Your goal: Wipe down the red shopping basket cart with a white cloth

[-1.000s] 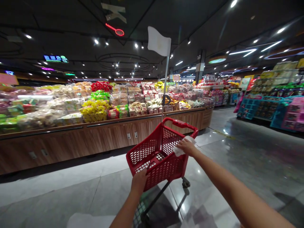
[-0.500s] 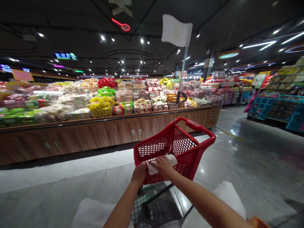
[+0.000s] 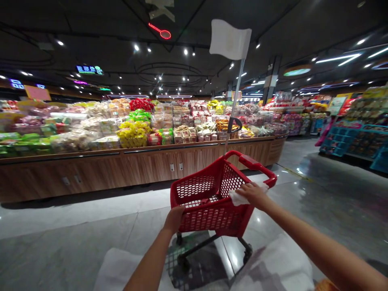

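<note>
A red plastic shopping cart [image 3: 209, 218] with lattice sides stands in front of me on its dark wheeled frame. My left hand [image 3: 175, 218] grips the near left corner of its rim. Under my right hand [image 3: 254, 195] is a white cloth [image 3: 238, 198], pressed on the near rim toward the handle end; the fingers curl over it. The cart's red handle [image 3: 257, 165] lies just beyond that hand. A pole with a white flag [image 3: 230, 39] rises from the far side of the cart, and a dark clip sits partway up it.
Behind the cart runs a long wood-panelled display counter [image 3: 100, 173] heaped with packaged food [image 3: 135, 131]. Blue wire racks [image 3: 342, 137] with goods stand at the right. Grey polished floor [image 3: 75, 238] surrounds the cart.
My right hand has slid the white cloth along the near rim to the right, away from my left hand toward the handle. My left hand keeps its place on the corner.
</note>
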Motion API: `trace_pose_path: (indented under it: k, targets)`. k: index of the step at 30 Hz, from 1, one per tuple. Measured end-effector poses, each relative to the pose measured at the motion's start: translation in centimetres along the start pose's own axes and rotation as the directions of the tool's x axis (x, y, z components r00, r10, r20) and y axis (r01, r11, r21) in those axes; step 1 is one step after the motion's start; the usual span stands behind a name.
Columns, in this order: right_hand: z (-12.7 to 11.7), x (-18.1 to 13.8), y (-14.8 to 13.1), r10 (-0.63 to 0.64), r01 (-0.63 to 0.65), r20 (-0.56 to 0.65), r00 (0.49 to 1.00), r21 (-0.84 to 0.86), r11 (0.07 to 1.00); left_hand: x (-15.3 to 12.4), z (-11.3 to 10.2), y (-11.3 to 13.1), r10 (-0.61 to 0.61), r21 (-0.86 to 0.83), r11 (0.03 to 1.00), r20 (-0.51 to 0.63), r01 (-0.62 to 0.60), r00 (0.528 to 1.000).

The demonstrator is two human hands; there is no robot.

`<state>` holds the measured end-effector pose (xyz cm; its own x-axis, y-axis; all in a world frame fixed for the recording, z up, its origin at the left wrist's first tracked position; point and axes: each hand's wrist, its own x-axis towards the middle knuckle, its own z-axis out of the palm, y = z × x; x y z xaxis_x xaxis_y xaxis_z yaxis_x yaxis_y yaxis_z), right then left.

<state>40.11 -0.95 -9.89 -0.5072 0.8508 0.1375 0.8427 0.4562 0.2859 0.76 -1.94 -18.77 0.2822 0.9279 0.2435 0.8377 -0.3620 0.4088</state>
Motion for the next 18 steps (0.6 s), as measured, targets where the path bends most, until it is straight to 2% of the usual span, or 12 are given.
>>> trace_pose_path:
  k: [2, 4, 10, 13, 15, 18]
  targets:
    - [-0.1, -0.6, 0.3, 0.051, -0.051, -0.009, 0.999, 0.011, 0.999, -0.1, 0.3, 0.5, -0.041, 0.098, 0.994, 0.01, 0.04, 0.999]
    - [0.3, 0.1, -1.9, 0.073, -0.072, -0.008, 0.997, 0.073, 0.995, -0.1, 0.8, 1.3, -0.096, 0.182, 0.979, -0.002, 0.095, 0.995]
    - [1.9, 5.5, -15.3, -0.036, 0.063, -0.094, 0.995, 0.305, 0.95, 0.0, 2.0, 3.0, -0.213, 0.258, 0.936, -0.125, 0.239, 0.969]
    - [2.1, 8.0, -19.9, 0.073, -0.027, -0.128, 0.989, 0.33, 0.944, 0.0, 1.6, 3.2, -0.246, 0.244, 0.931, -0.125, 0.27, 0.961]
    - [2.0, 8.9, -20.8, 0.095, -0.055, -0.12, 0.988, 0.301, 0.952, 0.0, 1.0, 2.9, -0.266, 0.243, 0.928, -0.096, 0.282, 0.959]
    - [1.7, 9.0, -18.9, -0.029, 0.048, -0.08, 0.996, 0.243, 0.969, -0.2, 0.2, 2.3, -0.281, 0.265, 0.922, -0.04, 0.281, 0.959]
